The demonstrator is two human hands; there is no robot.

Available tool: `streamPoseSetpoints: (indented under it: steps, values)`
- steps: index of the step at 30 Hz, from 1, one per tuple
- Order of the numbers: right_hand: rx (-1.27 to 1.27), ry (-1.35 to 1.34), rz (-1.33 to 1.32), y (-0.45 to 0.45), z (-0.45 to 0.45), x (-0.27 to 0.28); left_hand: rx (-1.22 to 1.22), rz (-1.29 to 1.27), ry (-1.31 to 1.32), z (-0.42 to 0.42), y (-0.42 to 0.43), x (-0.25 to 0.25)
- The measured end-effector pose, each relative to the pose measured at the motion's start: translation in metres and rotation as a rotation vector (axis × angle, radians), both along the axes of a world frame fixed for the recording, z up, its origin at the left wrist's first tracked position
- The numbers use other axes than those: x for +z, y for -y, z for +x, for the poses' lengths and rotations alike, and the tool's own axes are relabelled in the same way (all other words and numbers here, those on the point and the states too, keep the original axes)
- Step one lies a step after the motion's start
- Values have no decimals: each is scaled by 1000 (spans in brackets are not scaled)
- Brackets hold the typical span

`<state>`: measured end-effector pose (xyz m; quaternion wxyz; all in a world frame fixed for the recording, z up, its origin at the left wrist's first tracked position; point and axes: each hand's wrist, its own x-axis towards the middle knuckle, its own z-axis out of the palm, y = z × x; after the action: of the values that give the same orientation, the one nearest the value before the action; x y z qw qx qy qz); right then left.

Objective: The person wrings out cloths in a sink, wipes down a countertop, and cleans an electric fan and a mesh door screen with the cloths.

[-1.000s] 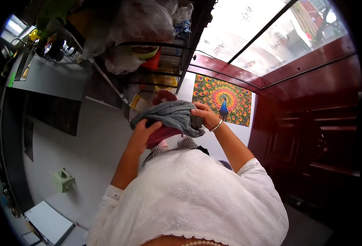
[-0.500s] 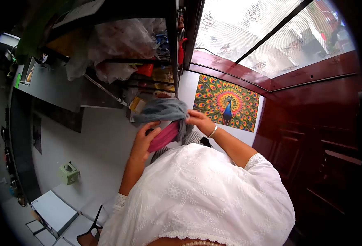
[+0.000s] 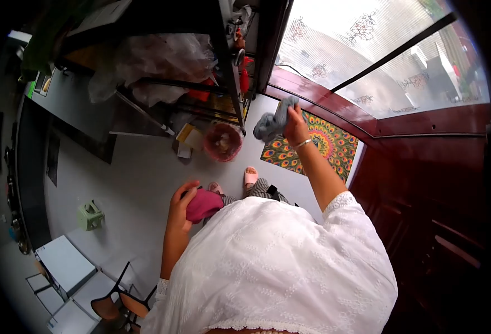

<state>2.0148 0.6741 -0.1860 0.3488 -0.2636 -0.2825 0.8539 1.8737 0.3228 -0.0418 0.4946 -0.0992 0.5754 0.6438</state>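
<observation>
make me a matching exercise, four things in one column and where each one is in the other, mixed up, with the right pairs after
Things:
1. grey cloth
2. magenta cloth
3. feather-patterned mat
4. green stool

Places:
A. standing on the floor at the left of the picture, apart from both hands
B. in the right hand
C. flat on the floor near the window
D. in the left hand

Right pairs: 1-B, 2-D, 3-C, 4-A
</observation>
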Motion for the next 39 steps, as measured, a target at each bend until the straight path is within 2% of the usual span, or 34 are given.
streamPoseSetpoints:
  steps: [2, 8, 10, 11, 12, 13, 15, 18, 21, 23, 24, 26, 28, 31, 32, 34, 36, 37, 38, 39]
  values:
    - [-30, 36, 12, -16, -22, 5, 76, -50, -7, 5, 5, 7]
    - [198, 161, 32, -55, -84, -1, 250, -46, -6, 15, 28, -3]
    - [379, -119, -224, -58, -109, -1, 277, -30, 1, 18, 34, -11]
    - [330, -32, -102, -49, -119, -5, 284, -18, 0, 20, 36, -15]
    - [274, 95, 58, -50, -135, -38, 309, -13, 3, 23, 36, -16]
    - [383, 305, 3, -53, -143, -67, 326, -7, -8, 26, 36, -15]
    - [589, 472, 181, -55, -146, -91, 368, -2, -19, 31, 37, -14]
    - [832, 599, 446, -60, -155, -87, 414, -1, 11, 35, 37, -16]
    - [1000, 628, 635, -67, -165, -71, 338, -61, -66, 36, 35, -27]
    - [1098, 618, 733, -72, -172, -57, 144, -149, -290, 29, 31, -53]
    - [1144, 613, 774, -74, -175, -50, 156, -144, -283, 24, 24, -63]
    - [1225, 593, 845, -79, -179, -38, -90, -273, -489, 9, -2, -81]
    - [1288, 567, 891, -83, -180, -28, -274, -339, -719, -11, -45, -75]
    - [1357, 525, 932, -86, -179, -21, -155, -65, -964, -35, -117, -141]
    - [1377, 511, 935, -85, -179, -22, -390, -214, -916, -47, -143, -144]
    - [1390, 503, 957, -85, -176, -26, -613, -351, -847, -62, -170, -161]
    - [1378, 505, 989, -84, -172, -34, -600, -429, -975, -65, -186, -175]
    - [1363, 515, 1008, -82, -168, -39, -669, -593, -920, -67, -191, -176]
    - [1353, 522, 1030, -80, -166, -44, -667, -589, -913, -67, -186, -178]
    - [1350, 529, 1046, -78, -163, -48, -677, -447, -1059, -69, -173, -175]
